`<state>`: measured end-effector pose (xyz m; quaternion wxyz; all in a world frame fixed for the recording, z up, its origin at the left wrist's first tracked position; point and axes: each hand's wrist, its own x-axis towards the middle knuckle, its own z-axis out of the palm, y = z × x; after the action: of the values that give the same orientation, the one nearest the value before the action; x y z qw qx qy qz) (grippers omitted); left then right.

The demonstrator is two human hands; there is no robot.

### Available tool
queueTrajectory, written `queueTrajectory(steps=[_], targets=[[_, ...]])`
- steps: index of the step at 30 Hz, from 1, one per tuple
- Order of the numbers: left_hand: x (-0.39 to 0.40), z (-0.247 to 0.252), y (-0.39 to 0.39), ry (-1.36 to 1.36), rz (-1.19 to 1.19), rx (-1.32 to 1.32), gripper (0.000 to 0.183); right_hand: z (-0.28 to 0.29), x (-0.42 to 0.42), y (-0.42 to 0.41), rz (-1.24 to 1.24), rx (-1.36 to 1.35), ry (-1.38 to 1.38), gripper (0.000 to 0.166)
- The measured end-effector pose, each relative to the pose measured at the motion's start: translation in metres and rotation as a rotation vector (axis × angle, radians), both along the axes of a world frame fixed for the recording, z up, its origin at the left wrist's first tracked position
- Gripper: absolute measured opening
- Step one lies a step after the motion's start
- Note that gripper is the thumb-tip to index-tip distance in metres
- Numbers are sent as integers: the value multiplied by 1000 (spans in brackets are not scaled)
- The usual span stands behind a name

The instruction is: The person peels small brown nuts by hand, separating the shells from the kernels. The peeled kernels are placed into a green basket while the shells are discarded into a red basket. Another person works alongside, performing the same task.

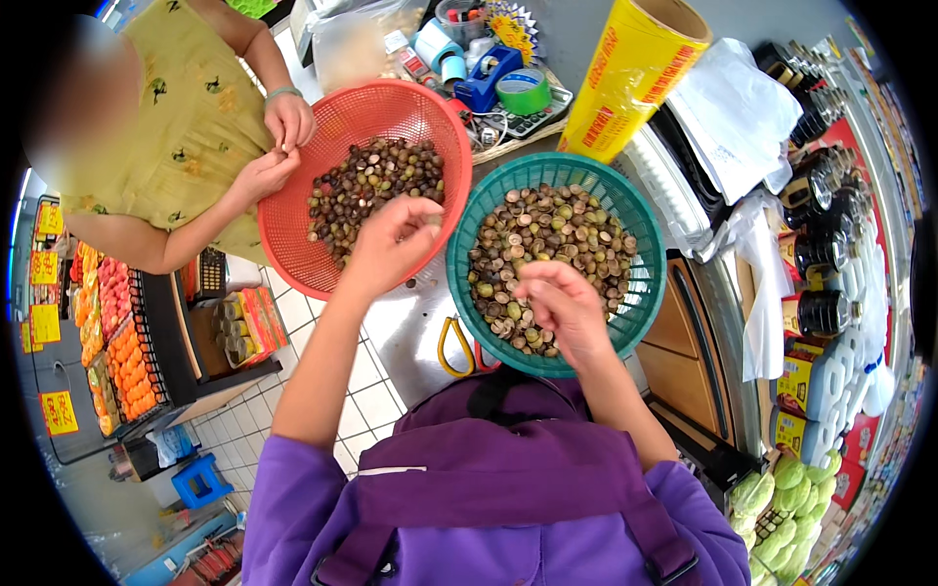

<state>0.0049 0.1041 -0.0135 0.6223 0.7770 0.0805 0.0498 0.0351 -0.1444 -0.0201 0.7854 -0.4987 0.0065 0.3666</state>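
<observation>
My left hand [392, 245] is over the right edge of a red plastic colander [286, 234]. Its thumb and forefinger pinch a small, pale greenish round seed [434, 219]. Dark brown and olive round seeds [377, 172] lie heaped in this colander. Over the near part of a green plastic basket [648, 242], my right hand [564, 304] has its fingers bent inward; whether anything is between them is hidden. The green basket holds many brown and yellowish shells [557, 227], several of them split and hollow.
Yellow-and-red-handled scissors [456, 351] lie on the metal counter [392, 329]. At the left, another person's hands [282, 135] meet over the red colander's rim. A yellow film roll [630, 73], a tape dispenser [487, 77] and green tape [524, 91] stand behind. Bottles [817, 311] line the right.
</observation>
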Motion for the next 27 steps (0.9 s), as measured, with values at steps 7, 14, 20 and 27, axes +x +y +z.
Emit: queueTrajectory(steps=[7,14,20,27], targets=[[-17,30,-80,-326,-194,304,29,24,0,14,49,94,-104,15],[-18,19,-83,-88,-340,-110,20,14,-4,-11,45,197,6,14],[-21,22,-110,1,-95,-530,13,16,-8,-15,-41,180,-85,13],[-22,6,-123,21,-28,-701,14,12,-11,-11,-188,-135,-535,8]])
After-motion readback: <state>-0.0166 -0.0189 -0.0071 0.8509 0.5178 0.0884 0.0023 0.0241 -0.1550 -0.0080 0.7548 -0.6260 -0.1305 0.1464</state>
